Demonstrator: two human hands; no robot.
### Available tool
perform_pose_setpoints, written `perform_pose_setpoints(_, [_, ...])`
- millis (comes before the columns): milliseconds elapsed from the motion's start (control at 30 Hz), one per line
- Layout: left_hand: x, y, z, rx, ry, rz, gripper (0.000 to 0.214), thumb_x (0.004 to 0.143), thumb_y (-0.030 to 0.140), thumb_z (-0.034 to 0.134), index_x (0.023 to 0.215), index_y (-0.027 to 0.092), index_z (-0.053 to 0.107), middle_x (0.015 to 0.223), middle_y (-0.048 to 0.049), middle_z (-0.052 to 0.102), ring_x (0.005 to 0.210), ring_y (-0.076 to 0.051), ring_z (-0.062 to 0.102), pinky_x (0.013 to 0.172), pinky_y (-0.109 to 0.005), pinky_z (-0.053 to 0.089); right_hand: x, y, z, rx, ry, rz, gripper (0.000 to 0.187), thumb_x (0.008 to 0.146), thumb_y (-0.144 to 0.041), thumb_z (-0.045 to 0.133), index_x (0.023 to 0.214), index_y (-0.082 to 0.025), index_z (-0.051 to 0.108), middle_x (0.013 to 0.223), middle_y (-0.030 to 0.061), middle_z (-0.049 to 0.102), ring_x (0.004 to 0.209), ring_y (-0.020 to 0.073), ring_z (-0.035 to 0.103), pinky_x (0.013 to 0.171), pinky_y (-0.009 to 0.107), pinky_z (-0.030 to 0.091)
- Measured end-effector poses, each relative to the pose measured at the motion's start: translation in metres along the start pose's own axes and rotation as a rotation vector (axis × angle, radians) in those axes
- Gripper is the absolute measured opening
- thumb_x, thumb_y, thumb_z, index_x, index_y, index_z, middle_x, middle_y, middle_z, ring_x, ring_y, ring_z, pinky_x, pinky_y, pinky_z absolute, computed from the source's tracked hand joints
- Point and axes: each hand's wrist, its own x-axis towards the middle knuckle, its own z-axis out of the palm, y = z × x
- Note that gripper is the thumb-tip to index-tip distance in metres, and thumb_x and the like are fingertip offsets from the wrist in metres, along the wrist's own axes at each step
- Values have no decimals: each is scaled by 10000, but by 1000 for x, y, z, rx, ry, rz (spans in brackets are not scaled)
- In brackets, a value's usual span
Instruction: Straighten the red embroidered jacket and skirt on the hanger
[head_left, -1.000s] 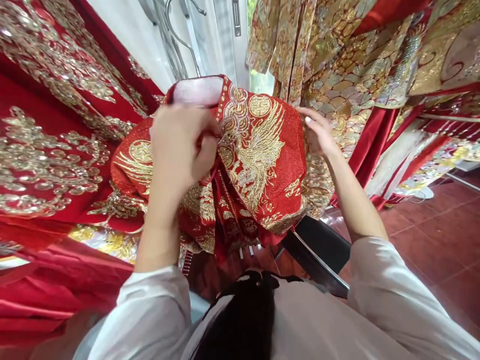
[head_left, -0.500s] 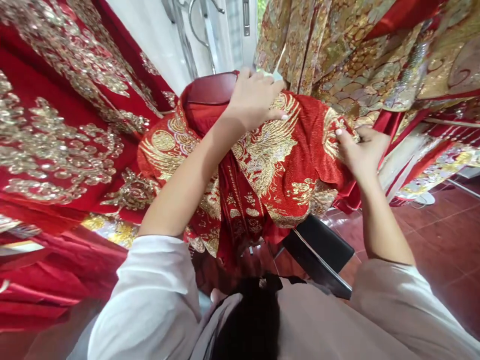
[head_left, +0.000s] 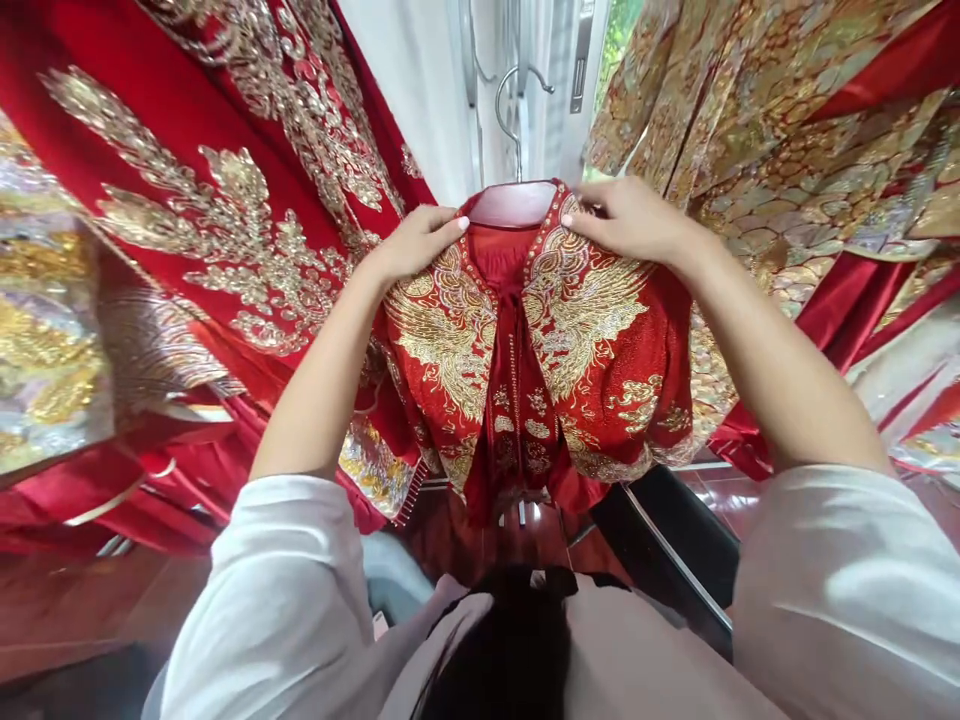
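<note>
My left hand (head_left: 418, 243) and right hand (head_left: 628, 218) cover the jacket's (head_left: 525, 350) shoulders. I see the hanger's (head_left: 516, 200) arms hidden under cloth; hanging robes (head_left: 187, 200) run past the edges.

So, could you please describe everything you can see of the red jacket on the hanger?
The red jacket hangs on a wooden hanger with a metal hook. It looks like textured red cloth with gold and silver embroidered birds on both front panels, which part over a darker red middle. The left hand and right hand rest on its shoulders beside the collar.

left hand (head_left: 416, 243) moved off hanger to jacket's (head_left: 525, 350) left shoulder; right hand (head_left: 630, 218) up to right shoulder; jacket now squared
</note>
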Motion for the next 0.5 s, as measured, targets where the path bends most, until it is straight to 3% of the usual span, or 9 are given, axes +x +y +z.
perform_pose_setpoints(100, [-3,14,3,-6,69,-56,588,880,700,240,677,245,552,607,8,551,802,-167,441,698,-302,369,14,3,10,42,-20,86,334,909,-389,517,641,-191,496,672,32,580,820,192,556,897,360,420])
perform_pose_setpoints(200, [2,31,-5,-28,221,-105,525,941,587,268,588,240,443,517,4,400,775,-157,393,711,-292,366,19,14,8,209,76,89,364,927,-414,493,626,-218,435,571,2,480,811,161,492,881,294,406])
perform_pose_setpoints(300, [9,39,-15,-82,285,-114,478,970,474,318,558,236,361,532,9,304,717,-141,389,758,-298,401,27,25,3,407,31,62,352,943,-419,484,654,-218,455,534,-11,437,826,141,472,864,245,400])
perform_pose_setpoints(367, [7,35,-21,-135,180,-69,468,973,436,357,555,225,339,556,25,293,687,-115,389,806,-308,423,29,35,0,507,-68,48,321,932,-412,513,695,-196,511,563,-18,479,822,122,488,845,225,402])
perform_pose_setpoints(500, [-11,8,-30,-392,-247,18,308,893,423,527,723,167,504,701,22,514,780,-121,523,833,-315,473,12,61,-5,623,-304,106,294,742,-414,733,809,-142,642,742,-2,643,771,125,569,737,229,454])
